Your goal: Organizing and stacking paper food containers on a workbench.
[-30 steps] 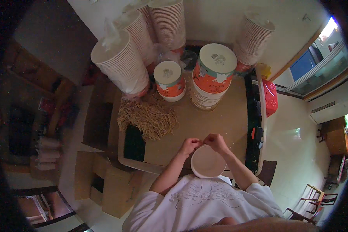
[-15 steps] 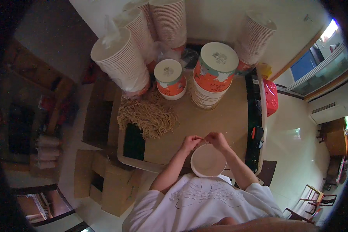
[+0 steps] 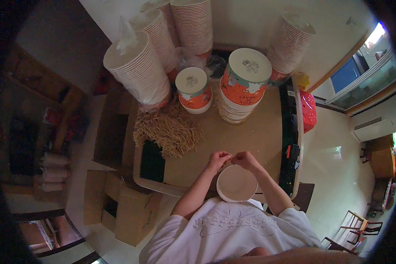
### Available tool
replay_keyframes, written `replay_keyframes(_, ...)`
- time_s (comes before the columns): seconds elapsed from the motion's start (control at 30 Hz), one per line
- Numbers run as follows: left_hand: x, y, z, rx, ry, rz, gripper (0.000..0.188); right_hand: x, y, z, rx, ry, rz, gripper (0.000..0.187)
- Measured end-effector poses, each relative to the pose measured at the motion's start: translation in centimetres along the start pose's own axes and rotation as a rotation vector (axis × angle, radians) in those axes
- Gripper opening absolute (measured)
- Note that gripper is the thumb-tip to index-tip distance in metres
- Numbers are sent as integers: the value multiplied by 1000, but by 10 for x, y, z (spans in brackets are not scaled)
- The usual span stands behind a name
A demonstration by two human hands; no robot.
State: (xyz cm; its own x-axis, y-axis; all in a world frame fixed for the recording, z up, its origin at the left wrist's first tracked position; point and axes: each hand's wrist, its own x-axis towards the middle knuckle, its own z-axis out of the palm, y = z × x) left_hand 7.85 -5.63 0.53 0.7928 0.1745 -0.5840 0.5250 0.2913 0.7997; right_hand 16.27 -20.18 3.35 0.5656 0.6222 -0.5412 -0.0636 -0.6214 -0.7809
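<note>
A white paper bucket (image 3: 237,184) rests with its open mouth up against my shirt at the table's near edge. At the bucket's far rim, my left hand (image 3: 219,160) is closed in a pinch. My right hand (image 3: 246,161) pinches just beside it, a small gap between the two. Whatever the fingertips hold is too small to make out. Farther off on the left lies a heap of tan twisted cords (image 3: 169,130). Two upside-down orange-and-green printed buckets stand beyond: a short one (image 3: 194,91) and a taller stack (image 3: 244,81), with cords around its lower part.
Tall stacks of nested white buckets in plastic wrap (image 3: 138,66) line the table's back, with another stack (image 3: 291,44) at the back right. Brown cardboard covers the table (image 3: 259,141). Open cardboard boxes (image 3: 130,207) sit on the floor at left. A red plastic stool (image 3: 309,112) stands at right.
My hands have shifted slightly at the rim, with the fingertips now a little differently placed. The bucket and the things on the table stay where they were.
</note>
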Motion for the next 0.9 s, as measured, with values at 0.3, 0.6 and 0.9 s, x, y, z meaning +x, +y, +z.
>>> replay_keyframes(0.3,2,-4,3,-57,35,41,7,12,20,9,75,32,-77,11)
replay_keyframes(0.6,-3,-1,3,-99,5,54,6,4,4,8,-7,80,-14,13)
replay_keyframes(0.9,-1,-9,0,-142,-11,66,6,-1,-7,7,-11,114,-11,10)
